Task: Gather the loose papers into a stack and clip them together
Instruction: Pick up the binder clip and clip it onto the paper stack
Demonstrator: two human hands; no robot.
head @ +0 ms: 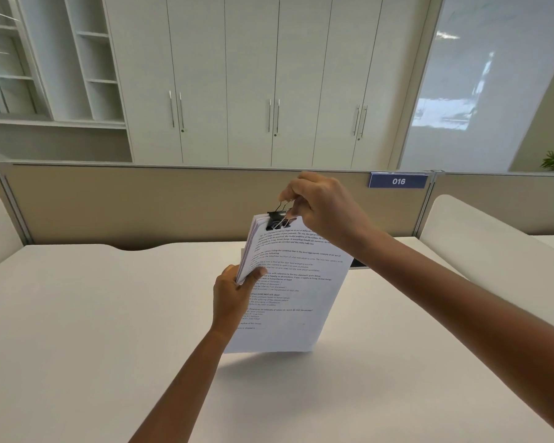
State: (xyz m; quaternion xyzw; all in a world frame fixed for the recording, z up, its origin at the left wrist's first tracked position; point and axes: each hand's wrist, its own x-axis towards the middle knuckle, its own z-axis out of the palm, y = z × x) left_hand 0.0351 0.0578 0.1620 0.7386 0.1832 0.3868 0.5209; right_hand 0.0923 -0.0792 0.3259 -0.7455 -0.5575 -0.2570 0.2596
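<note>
A stack of printed white papers stands nearly upright, its bottom edge just above the white desk. My left hand grips the stack's left edge, thumb on the front sheet. A black binder clip sits on the stack's top edge, its black body clamped over the sheets. My right hand is above it, fingers pinching the clip's wire handles.
A beige partition with a blue "016" tag runs along the desk's far edge. White side panels flank the desk. White cabinets and shelves stand behind. A dark slot lies on the desk behind the papers.
</note>
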